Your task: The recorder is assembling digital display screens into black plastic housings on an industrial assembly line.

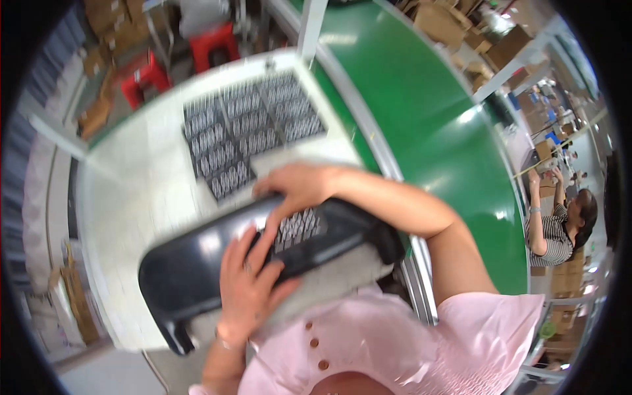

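A long, glossy black plastic part lies across the near side of the white table, its short legs pointing toward me. On its top surface, right of centre, is a patch of white slanted marks, partly covered by my hands. My left hand rests on the part with its fingers spread. My right hand reaches over from the right, fingers apart, touching the part's far side and top near the left fingertips. Beyond lies a dark sheet of pieces with the same white marks in rows.
The white table extends left and ahead. Along its right side runs a metal rail beside a green conveyor belt. Another person works across the belt. Red stools stand past the table's far edge, near stacked cartons.
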Available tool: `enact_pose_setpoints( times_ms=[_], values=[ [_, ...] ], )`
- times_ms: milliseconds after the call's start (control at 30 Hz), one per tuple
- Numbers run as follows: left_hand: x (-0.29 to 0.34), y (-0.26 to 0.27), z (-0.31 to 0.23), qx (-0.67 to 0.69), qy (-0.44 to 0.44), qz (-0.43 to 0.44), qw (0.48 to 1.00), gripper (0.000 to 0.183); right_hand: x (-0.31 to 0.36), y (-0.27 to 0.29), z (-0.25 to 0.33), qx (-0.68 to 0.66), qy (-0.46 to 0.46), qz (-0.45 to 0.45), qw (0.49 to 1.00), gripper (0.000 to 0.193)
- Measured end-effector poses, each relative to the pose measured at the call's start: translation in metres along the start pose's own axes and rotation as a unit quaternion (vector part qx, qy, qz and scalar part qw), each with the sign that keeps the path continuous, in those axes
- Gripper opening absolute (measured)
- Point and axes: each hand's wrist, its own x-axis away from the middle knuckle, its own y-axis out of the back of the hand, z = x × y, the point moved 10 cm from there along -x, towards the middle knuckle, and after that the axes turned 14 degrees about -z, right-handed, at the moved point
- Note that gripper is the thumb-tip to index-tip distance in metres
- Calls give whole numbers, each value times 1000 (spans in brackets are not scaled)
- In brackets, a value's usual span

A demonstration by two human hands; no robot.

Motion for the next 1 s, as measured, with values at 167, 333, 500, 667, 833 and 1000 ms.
enact_pose_setpoints(
  times_ms=[167,333,500,667,833,1000],
  values=[
    [39,1,-36,-62,-71,6,996,37,13,-18,17,-90,-31,110,989,64],
    [43,69,-73,53,-207,-159,964,28,85,114,94,-35,30,-87,995,55],
    [-15,59,-3,-58,-144,-149,977,20,221,250,91,78,-155,-359,917,43],
    [-49,20,101,-21,-15,-61,998,30,334,259,-51,405,-285,-432,754,44],
    [-75,2,171,-31,38,-60,997,38,395,215,-191,588,-370,-399,599,40],
    [-106,-16,220,0,121,-53,991,56,341,200,-206,581,-343,-445,589,60]
  ],
)
